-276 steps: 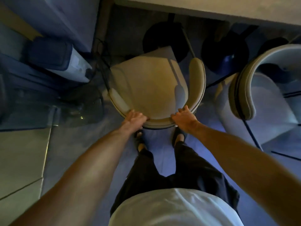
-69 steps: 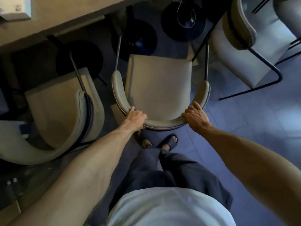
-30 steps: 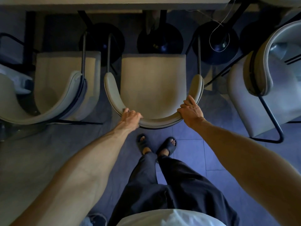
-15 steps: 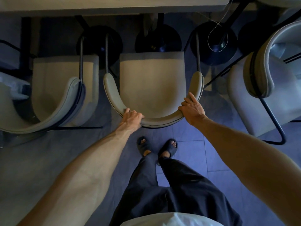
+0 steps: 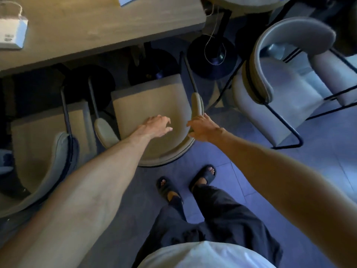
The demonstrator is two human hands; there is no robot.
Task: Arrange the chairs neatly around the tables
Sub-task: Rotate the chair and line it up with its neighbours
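The middle chair [image 5: 152, 113] is sitting tucked under the table [image 5: 100, 29] at twelve o'clock. Both hands are lifting off its backrest, having gripped it half a second ago: left hand [image 5: 157, 125] open, right hand [image 5: 201, 128] seemingly loose. The angled chair [image 5: 286, 78] at two o'clock risks snagging the legs.

My arms are bare to beyond the frame edge; no sleeves, watch or rings visible on my hands. I wear a white top [image 5: 202, 256], loose dark trousers [image 5: 218, 215] and black open-toed slide sandals [image 5: 204, 174].
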